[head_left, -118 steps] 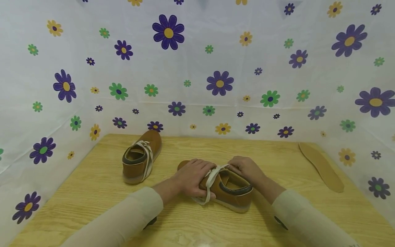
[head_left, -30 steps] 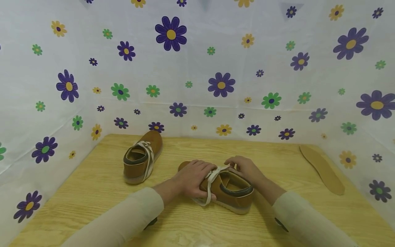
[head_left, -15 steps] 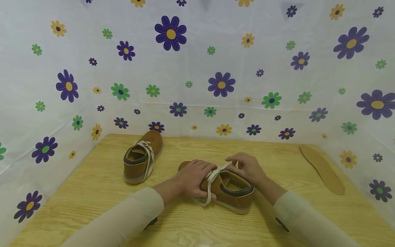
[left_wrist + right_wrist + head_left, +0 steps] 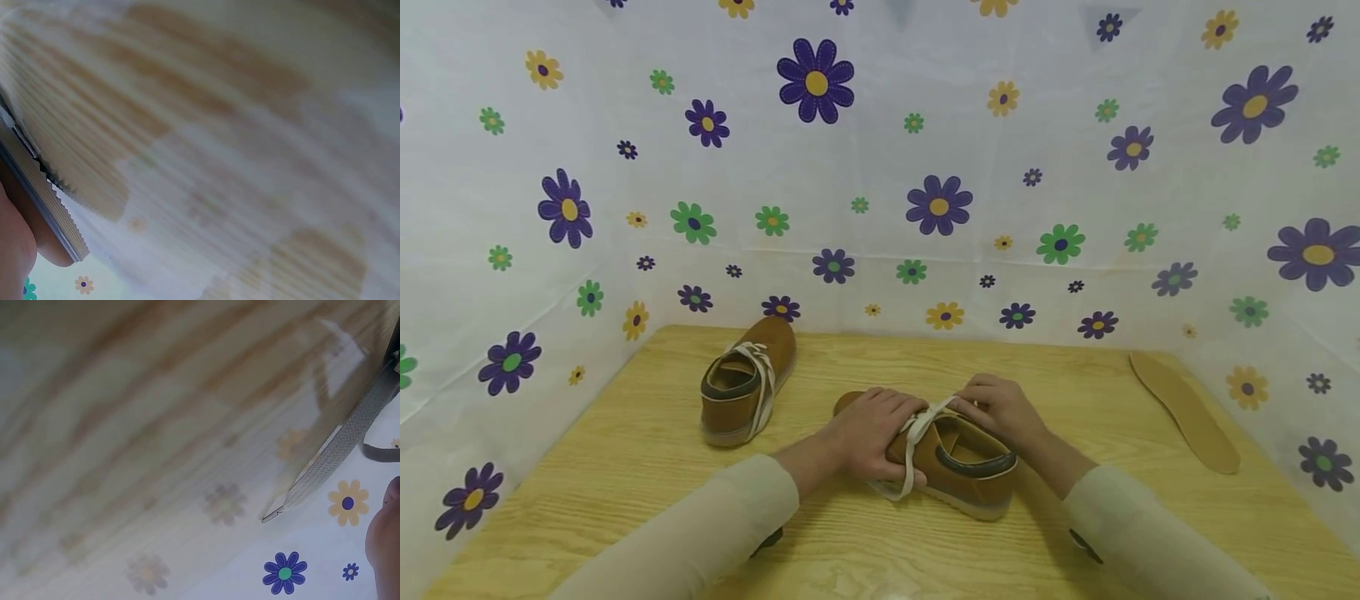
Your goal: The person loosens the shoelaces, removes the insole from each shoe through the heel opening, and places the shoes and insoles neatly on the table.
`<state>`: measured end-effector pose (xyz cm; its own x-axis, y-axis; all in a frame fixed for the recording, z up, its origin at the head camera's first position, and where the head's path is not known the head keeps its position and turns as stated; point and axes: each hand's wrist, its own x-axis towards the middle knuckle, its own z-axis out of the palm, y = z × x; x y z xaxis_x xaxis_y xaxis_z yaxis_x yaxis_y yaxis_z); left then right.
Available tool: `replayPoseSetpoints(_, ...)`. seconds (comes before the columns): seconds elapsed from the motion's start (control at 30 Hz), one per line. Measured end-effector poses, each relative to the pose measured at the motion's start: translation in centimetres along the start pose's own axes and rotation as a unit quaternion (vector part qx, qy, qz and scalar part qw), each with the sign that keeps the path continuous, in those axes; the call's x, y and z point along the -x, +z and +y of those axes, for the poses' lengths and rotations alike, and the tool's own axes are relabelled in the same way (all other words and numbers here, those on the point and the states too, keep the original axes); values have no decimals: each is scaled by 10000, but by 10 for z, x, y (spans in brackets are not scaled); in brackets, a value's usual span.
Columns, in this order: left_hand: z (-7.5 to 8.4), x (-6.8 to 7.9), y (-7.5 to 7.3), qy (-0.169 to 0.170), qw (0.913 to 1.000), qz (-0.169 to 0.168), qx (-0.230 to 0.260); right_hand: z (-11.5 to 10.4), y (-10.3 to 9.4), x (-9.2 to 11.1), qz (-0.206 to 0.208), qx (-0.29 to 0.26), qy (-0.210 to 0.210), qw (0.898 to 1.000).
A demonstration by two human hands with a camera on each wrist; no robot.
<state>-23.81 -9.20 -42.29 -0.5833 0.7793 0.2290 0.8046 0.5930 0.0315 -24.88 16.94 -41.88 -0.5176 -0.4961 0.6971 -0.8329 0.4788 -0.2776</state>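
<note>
A brown lace-up shoe [image 4: 973, 490] with a dark collar lies on its sole at the middle of the table, toe to the far left. My left hand [image 4: 867, 433] grips its front part, thumb on the near side and fingers over the top. In the left wrist view the ridged sole edge [image 4: 50, 200] shows beside part of that hand. At the far side of the opening, my right hand [image 4: 998, 410] pinches a cream shoelace [image 4: 919, 427]. The right wrist view has a lace end [image 4: 337, 450] with its tip hanging down; only a bit of the hand shows there.
Another brown shoe [image 4: 727, 408] with loose cream laces stands at the back left of the wooden table [image 4: 647, 500]. A tan insole [image 4: 1187, 414] lies at the right. Flower-printed white sheeting [image 4: 865, 150] encloses the back and sides.
My right hand's fingers, spread apart over the lace in the recent earlier frames, have come together on it, and the lace there stands slightly higher. The left hand and shoe stay put.
</note>
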Motion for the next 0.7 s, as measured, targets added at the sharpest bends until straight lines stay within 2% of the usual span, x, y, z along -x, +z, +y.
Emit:
replayPoseSetpoints(0.33, -1, -1, 1, -65, 9999, -93, -4, 0, 0, 0, -285, 156, 36, 9995)
replayPoseSetpoints(0.7, 0, -1, 0, -70, 10000, -70, -4, -3, -2, -1, -616, 118, 386, 9973)
